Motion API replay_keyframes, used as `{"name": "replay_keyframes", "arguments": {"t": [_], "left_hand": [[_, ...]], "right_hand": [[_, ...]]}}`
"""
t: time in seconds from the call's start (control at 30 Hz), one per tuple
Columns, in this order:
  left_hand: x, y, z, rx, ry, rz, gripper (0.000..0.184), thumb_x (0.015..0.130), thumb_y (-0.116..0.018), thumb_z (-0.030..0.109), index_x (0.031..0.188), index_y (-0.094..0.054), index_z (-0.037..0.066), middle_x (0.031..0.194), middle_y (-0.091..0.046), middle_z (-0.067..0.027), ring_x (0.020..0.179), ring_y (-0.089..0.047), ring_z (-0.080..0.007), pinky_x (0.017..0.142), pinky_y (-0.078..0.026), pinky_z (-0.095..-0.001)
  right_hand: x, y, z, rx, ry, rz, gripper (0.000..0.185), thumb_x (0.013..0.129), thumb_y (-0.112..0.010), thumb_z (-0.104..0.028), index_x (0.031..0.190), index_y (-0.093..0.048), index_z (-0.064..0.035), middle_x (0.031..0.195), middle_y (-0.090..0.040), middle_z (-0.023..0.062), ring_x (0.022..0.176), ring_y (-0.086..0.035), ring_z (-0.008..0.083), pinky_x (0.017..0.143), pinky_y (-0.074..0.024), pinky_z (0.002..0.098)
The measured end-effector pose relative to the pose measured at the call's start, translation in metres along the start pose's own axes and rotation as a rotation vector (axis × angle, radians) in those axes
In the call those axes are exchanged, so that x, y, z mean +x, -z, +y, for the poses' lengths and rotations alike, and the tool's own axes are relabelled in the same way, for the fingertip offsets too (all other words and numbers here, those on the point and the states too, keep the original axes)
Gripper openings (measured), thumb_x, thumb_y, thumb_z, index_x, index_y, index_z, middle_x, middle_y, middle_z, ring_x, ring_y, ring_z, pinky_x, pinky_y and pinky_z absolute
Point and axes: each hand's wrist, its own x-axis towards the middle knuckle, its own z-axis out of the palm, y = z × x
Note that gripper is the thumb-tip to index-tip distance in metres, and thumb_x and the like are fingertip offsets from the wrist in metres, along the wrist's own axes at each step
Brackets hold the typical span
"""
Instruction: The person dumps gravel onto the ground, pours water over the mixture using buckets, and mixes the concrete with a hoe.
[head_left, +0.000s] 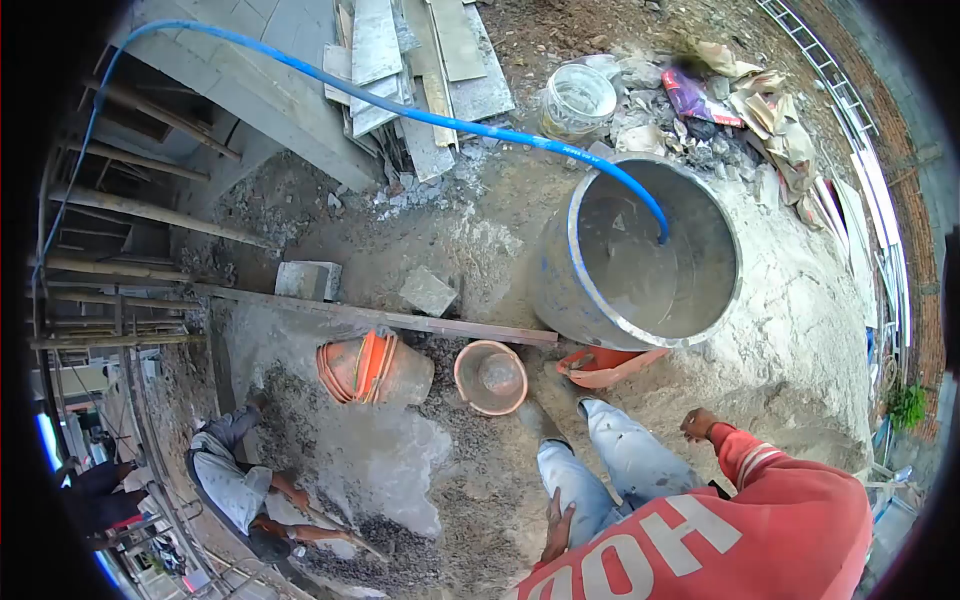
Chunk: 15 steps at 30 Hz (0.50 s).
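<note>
My left hand [559,524] is low beside my left thigh, its fingers apart and nothing seen in them. Out to the right of my legs, over the ground, hangs my right hand [698,425], loosely curled with gaps between the fingers and no object visible. Ahead of my feet stands an orange-rimmed bucket [491,378], and several stacked buckets [374,368] lie on their side to its left. A flattened orange container [610,367] rests against the large round tank [655,255]. The tank holds murky water, and a blue hose [450,122] runs into it.
A co-worker [232,480] bends at the lower left, holding a long-handled tool [345,530] over wet grey mix. A wooden plank [380,316] crosses the ground beyond the buckets. Boards [375,50], a whitish bucket [580,98], rubble and a ladder [825,70] lie farther off.
</note>
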Motion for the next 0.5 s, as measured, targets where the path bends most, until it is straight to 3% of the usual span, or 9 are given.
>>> {"name": "replay_keyframes", "arguments": {"t": [0.03,0.17,0.2,0.23,0.3,0.33,0.4,0.47,0.5], "left_hand": [[-0.026,-0.004,0.001,0.006,0.061,0.016,0.067,0.090,-0.057,0.029,0.146,-0.028,0.004,0.141,-0.041,-0.0217,0.124,-0.045,-0.0306,0.105,-0.030,-0.0349],[-0.043,0.027,-0.068,-0.088,0.519,0.135,0.064,0.089,-0.058,0.028,0.143,-0.032,0.004,0.129,-0.052,-0.0191,0.114,-0.052,-0.0298,0.097,-0.038,-0.0361],[-0.043,0.040,-0.082,-0.120,0.541,0.209,0.064,0.089,-0.059,0.028,0.143,-0.033,0.004,0.127,-0.055,-0.0185,0.111,-0.054,-0.0297,0.095,-0.039,-0.0364],[-0.044,0.053,-0.074,-0.160,0.532,0.287,0.063,0.089,-0.059,0.028,0.142,-0.034,0.005,0.124,-0.058,-0.0179,0.109,-0.056,-0.0295,0.093,-0.041,-0.0368],[-0.058,0.067,-0.051,-0.248,0.368,0.467,0.053,0.089,-0.060,0.024,0.136,-0.043,0.007,0.098,-0.065,-0.0091,0.081,-0.061,-0.0188,0.066,-0.046,-0.0324],[-0.056,0.078,0.003,-0.617,0.487,0.590,0.050,0.089,-0.060,0.023,0.134,-0.044,0.008,0.096,-0.064,-0.0075,0.074,-0.060,-0.0152,0.059,-0.046,-0.0296],[-0.047,0.086,0.003,-0.768,0.401,0.734,0.044,0.090,-0.058,0.021,0.131,-0.045,0.011,0.101,-0.064,-0.0054,0.077,-0.064,-0.0162,0.057,-0.048,-0.0264],[-0.045,0.080,0.007,-0.917,0.281,0.820,0.044,0.090,-0.058,0.021,0.130,-0.045,0.009,0.101,-0.064,-0.0060,0.077,-0.065,-0.0159,0.058,-0.048,-0.0264],[-0.045,0.080,0.009,-0.953,0.156,0.818,0.044,0.090,-0.058,0.021,0.130,-0.045,0.008,0.100,-0.065,-0.0067,0.078,-0.065,-0.0156,0.059,-0.048,-0.0264]], "right_hand": [[-0.006,0.008,-0.022,-0.096,0.044,-0.068,0.025,0.082,-0.056,-0.024,0.082,-0.070,-0.0035,0.074,-0.071,0.0086,0.058,-0.067,0.0171,0.055,-0.0564,0.0316],[0.005,0.005,-0.092,0.111,0.181,-0.042,0.024,0.078,-0.060,-0.025,0.083,-0.066,-0.0024,0.070,-0.069,0.0088,0.059,-0.066,0.0192,0.055,-0.0537,0.0343],[0.015,0.003,-0.114,-0.012,0.286,-0.012,0.024,0.077,-0.060,-0.026,0.082,-0.066,-0.0033,0.070,-0.069,0.0091,0.060,-0.067,0.0199,0.057,-0.0537,0.0349],[0.017,0.006,-0.135,-0.156,0.400,0.017,0.024,0.077,-0.061,-0.027,0.081,-0.066,-0.0042,0.071,-0.069,0.0094,0.060,-0.067,0.0206,0.059,-0.0538,0.0355],[0.007,0.004,-0.167,-0.164,0.467,0.003,0.023,0.077,-0.061,-0.028,0.080,-0.067,-0.0059,0.071,-0.069,0.0091,0.062,-0.067,0.0213,0.060,-0.0534,0.0355],[0.007,0.004,-0.202,-0.124,0.528,0.005,0.022,0.076,-0.062,-0.029,0.078,-0.068,-0.0077,0.071,-0.069,0.0087,0.064,-0.067,0.0220,0.062,-0.0531,0.0356],[0.039,-0.006,-0.232,-0.171,0.645,-0.078,0.019,0.075,-0.064,-0.029,0.076,-0.068,-0.0107,0.072,-0.069,0.0074,0.069,-0.068,0.0220,0.063,-0.0521,0.0343],[-0.038,0.007,-0.277,-0.484,0.744,0.019,0.024,0.075,-0.070,-0.026,0.090,-0.068,-0.0065,0.078,-0.070,0.0109,0.067,-0.067,0.0225,0.072,-0.0530,0.0362],[-0.036,0.002,-0.285,-0.605,0.815,0.067,0.028,0.070,-0.075,-0.026,0.089,-0.068,-0.0071,0.078,-0.070,0.0101,0.070,-0.067,0.0233,0.070,-0.0527,0.0358]]}}
